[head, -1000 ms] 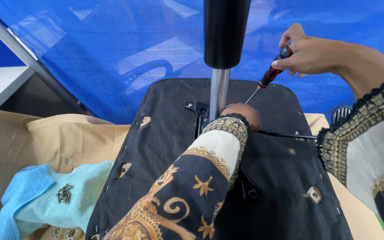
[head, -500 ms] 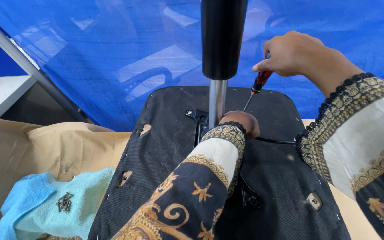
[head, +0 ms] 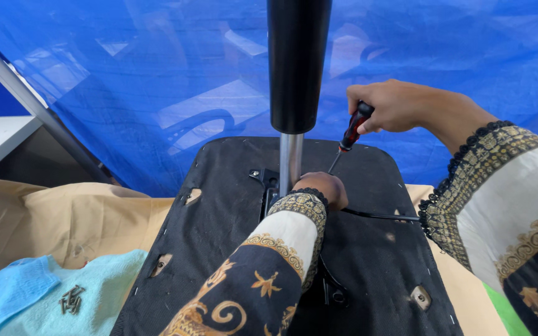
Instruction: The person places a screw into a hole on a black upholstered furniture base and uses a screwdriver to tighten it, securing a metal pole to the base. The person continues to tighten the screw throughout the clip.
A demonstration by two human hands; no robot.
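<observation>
Head view: right hand [head: 400, 106] fist-closed round red-and-black-handled screwdriver [head: 350, 134], tip angled down beside metal column [head: 291, 165] on upturned black fabric-covered chair seat base [head: 219, 236]. Left hand [head: 324, 188] rests at column foot; its grip cannot be told.

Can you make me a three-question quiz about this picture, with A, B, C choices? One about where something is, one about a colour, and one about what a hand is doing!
1. Where do the small dark screws lie?
A. on the light blue cloth
B. on the black seat base
C. in the right hand

2. What colour is the sheet behind the seat?
A. green
B. blue
C. red

3. What is the right hand doing?
A. lying open and flat
B. pinching the cloth
C. gripping a screwdriver

Answers:
1 A, the screws sit on the cloth at lower left.
2 B, the whole backdrop is blue.
3 C, its fingers are closed round the red and black handle, tip pointing down beside the left hand.
</observation>
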